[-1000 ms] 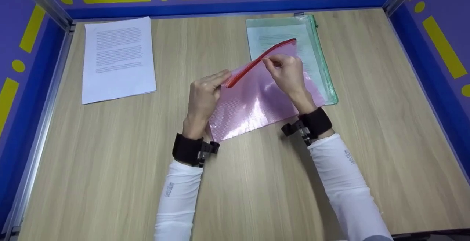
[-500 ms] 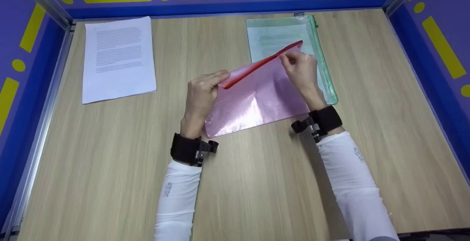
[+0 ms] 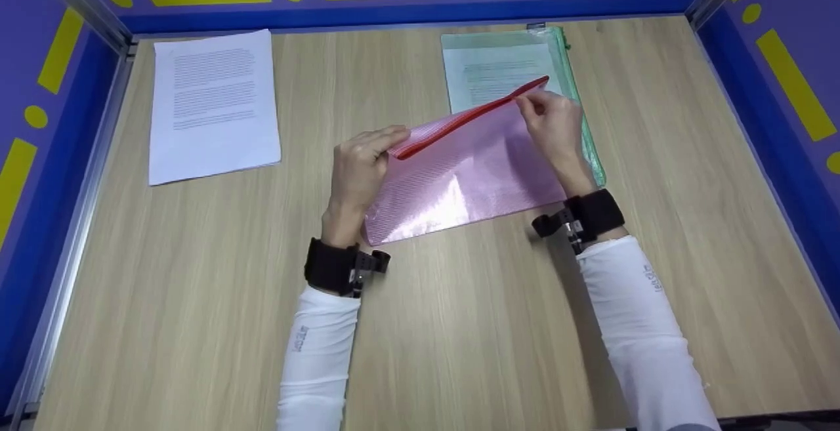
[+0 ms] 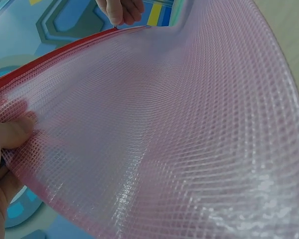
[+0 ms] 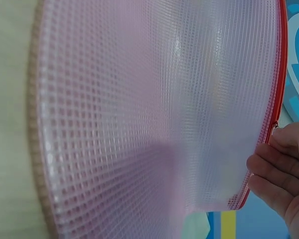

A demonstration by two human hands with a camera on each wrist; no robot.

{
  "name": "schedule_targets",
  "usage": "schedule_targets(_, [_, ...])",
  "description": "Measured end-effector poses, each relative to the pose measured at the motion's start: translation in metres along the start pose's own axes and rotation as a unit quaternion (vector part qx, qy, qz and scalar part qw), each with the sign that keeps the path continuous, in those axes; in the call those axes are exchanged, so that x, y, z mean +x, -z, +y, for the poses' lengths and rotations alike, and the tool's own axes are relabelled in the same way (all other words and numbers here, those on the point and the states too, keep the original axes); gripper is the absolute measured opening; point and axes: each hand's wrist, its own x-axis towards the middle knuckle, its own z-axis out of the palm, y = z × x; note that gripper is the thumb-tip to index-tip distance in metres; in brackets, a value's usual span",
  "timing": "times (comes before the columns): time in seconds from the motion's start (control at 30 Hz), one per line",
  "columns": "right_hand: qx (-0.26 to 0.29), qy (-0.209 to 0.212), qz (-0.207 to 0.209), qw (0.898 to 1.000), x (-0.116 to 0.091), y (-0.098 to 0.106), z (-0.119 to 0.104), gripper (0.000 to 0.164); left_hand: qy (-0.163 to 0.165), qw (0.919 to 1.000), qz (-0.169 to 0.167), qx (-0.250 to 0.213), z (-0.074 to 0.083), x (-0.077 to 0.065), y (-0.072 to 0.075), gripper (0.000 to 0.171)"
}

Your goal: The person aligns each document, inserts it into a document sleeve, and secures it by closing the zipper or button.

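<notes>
Sliding farther right along the red zipper (image 3: 469, 117) since a second ago, the right hand (image 3: 556, 123) is pinching at that edge, seemingly on a small pull, while the left hand (image 3: 359, 167) is gripping the left end between thumb and fingers. Between them, the pink mesh pouch (image 3: 446, 185) is tilting up near the middle of the table (image 3: 420, 332), its right side partly covering a green pouch (image 3: 485, 40); whether its lower edge is touching the table is unclear. Thin and glossy, it is probably feeling light, floppy and a little slippery, so the firmer zipper edge and the corners are likely offering the best hold. Compared with the earlier view, its right corner is sitting farther right and slightly lower, while the paper stack (image 3: 215, 109) at far left is staying put.
</notes>
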Motion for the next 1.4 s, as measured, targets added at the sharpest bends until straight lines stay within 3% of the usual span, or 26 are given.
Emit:
schedule_targets(0.77, [-0.041, -0.061, 0.016, 0.997, -0.001, 0.019, 0.038, 0.026, 0.013, 0.9996, 0.021, -0.013, -0.006, 0.000, 0.005, 0.041])
schedule_targets(1.4, [-0.054, -0.094, 0.019, 0.994, 0.000, 0.029, 0.050, 0.028, 0.021, 0.9994, 0.019, -0.018, -0.005, 0.001, 0.005, 0.033])
